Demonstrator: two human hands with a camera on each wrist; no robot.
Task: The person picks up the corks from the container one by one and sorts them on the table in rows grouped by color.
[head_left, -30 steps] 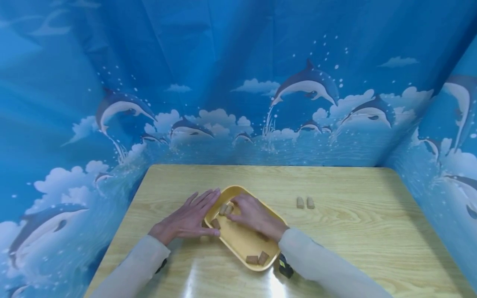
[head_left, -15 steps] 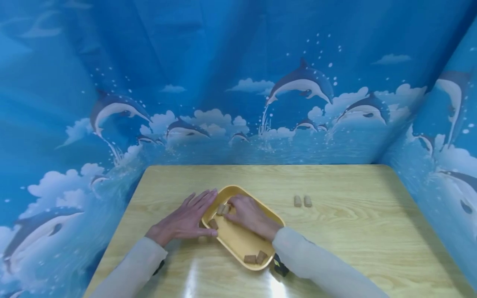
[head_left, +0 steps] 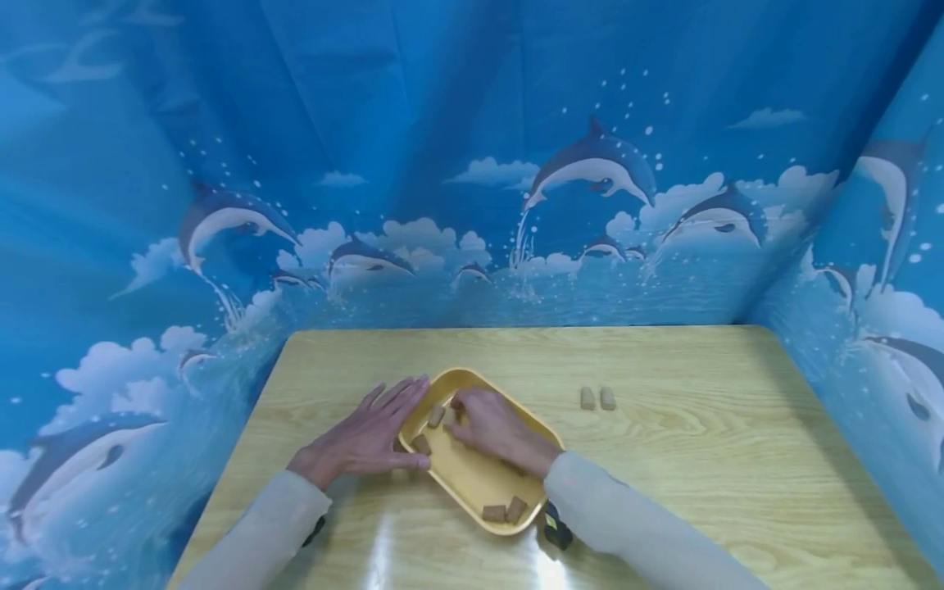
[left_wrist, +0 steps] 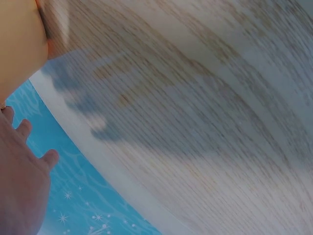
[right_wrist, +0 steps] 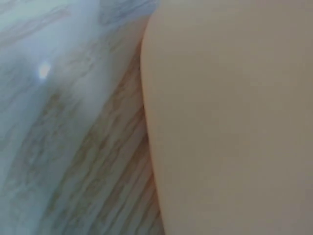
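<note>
Pale block (head_left: 436, 415): in the yellow tray (head_left: 465, 471), toward the far-L end. Long axis approx. near-L to far-R, i.e. roughly crosswise to the tray's own, which runs far-L to near-R. It lies just L of the R hand (head_left: 490, 426), betw. that hand's tips and the tray's L wall. R hand looks the nearer & is inside the tray; L hand (head_left: 369, 430) is at the rim. My read: getting at it prob. calls for a short shift L by the R hand, w/ thumb & fingers set across the block's narrow width.

R hand: fingers curled in toward thumb; can't tell if anything's pinched, tips too small/hidden. R wrist cam no help, just a big pale surface (prob. tray) + counter (head_left: 701, 475).

L hand: fingers spread, thumb apart, up against the L rim; prob. steadying the tray.

Brown block (head_left: 422, 445) in tray, on the near side of the pale one, by the L thumb. Two darker blocks (head_left: 494, 514) at the near end, side by side, one angled. Brown bit outside the tray by the L hand, mostly hidden, can't ID.

Farther out: two light blocks (head_left: 587, 398) on the counter, R of tray, side by side w/ a small gap, well apart from both hands. Dolphin backdrop (head_left: 442, 164) behind.
</note>
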